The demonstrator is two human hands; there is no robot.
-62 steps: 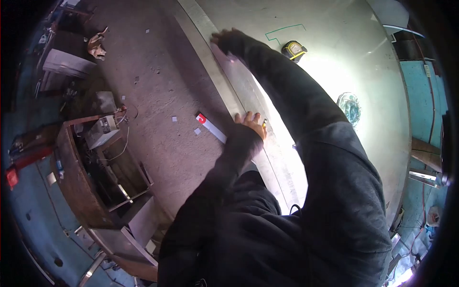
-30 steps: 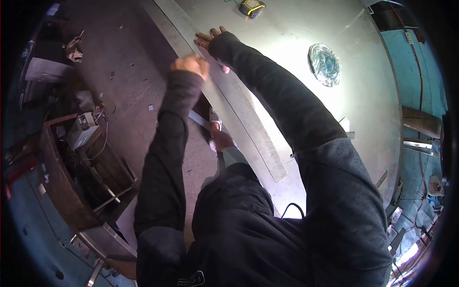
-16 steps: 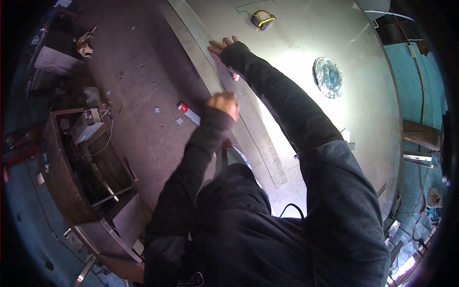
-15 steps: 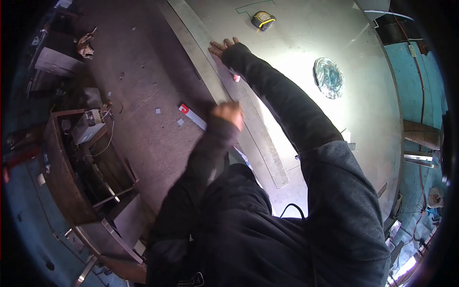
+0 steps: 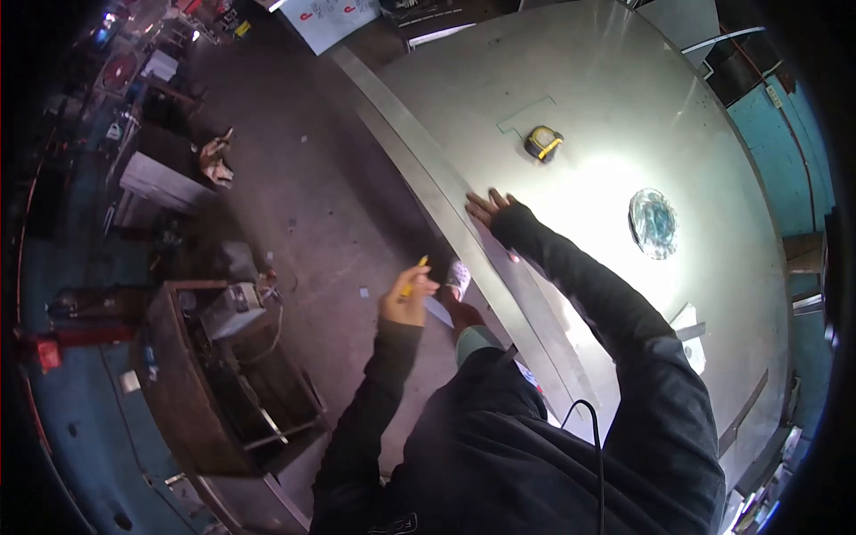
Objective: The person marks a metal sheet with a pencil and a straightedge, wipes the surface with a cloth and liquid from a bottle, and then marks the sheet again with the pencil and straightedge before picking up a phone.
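My left hand [image 5: 407,299] is raised beside the sheet's left edge, its fingers closed round a slim yellow pen-like tool [image 5: 407,290] with the tip pointing up. My right hand [image 5: 490,209] lies palm down with fingers spread, by a long flat metal strip [image 5: 455,223] along the edge of a big metal sheet [image 5: 473,98]. Farther up the sheet sits a black and yellow tape measure [image 5: 542,143], next to a thin green drawn line [image 5: 526,114]. A round, shiny, see-through object [image 5: 654,223] rests to the right of my right arm.
On the floor at left, a brown and white animal [image 5: 216,160] lies near grey boxes [image 5: 160,187]. An open wooden cabinet [image 5: 169,383] stands at lower left with a metal box [image 5: 234,308] on it. My foot [image 5: 458,278] shows below the sheet's edge. White papers [image 5: 691,339] lie at right.
The view has shifted, so more of the far end shows. My left hand has moved off the metal strip to its left, and the yellow tool now shows in it. My right hand remains on the sheet.
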